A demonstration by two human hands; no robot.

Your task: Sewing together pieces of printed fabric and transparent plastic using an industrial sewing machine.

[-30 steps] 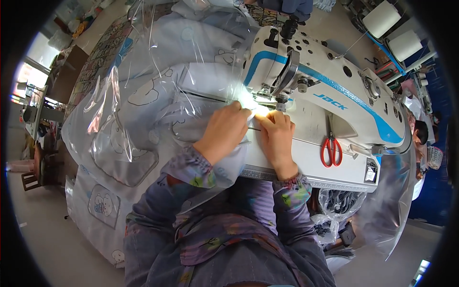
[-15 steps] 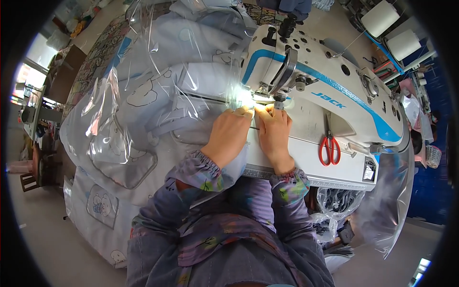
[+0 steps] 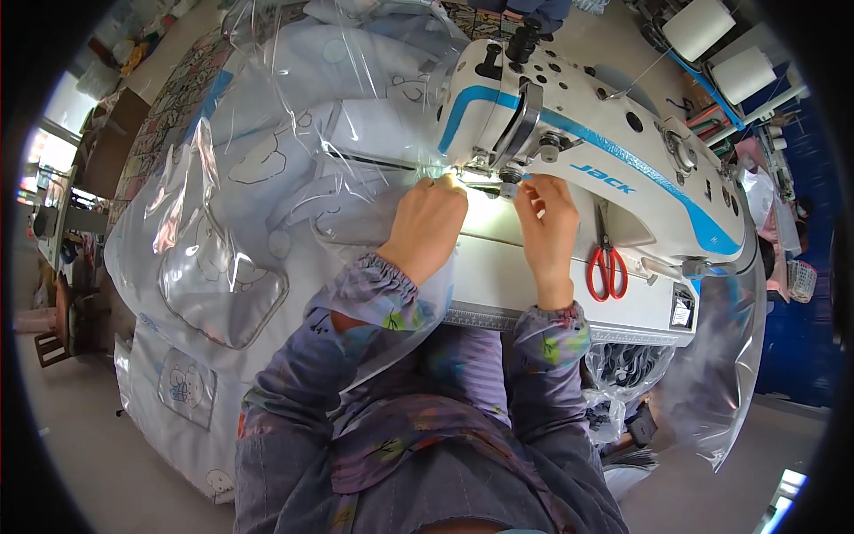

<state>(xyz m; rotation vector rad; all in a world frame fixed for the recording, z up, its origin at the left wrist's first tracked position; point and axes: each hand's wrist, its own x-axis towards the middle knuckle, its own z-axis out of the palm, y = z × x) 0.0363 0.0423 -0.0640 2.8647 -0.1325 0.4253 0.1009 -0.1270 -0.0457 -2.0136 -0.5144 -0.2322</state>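
At the lit needle area of a white and blue sewing machine (image 3: 578, 147), my left hand (image 3: 427, 224) is closed on the edge of a pale grey-blue printed fabric (image 3: 356, 218). Its fingertips sit right beside the presser foot, whose contact with the cloth is lost in glare. My right hand (image 3: 547, 227) is raised just right of the needle, next to a round dark knob, thumb and fingers curled together. Whatever it may pinch is too small to make out. Clear plastic sheeting (image 3: 218, 240) covers much of the fabric, which spreads across the left side.
Red-handled scissors (image 3: 607, 271) lie on the machine bed, right of my right hand. A ruler strip (image 3: 569, 331) runs along the bed's front edge. White thread cones (image 3: 698, 31) stand at the upper right. A clear bag of dark strips (image 3: 627, 369) hangs below the bed.
My right hand has left the fabric edge by the needle and moved right, its fingers curling upward. My left hand stays at the needle area. The whole view has shifted slightly.
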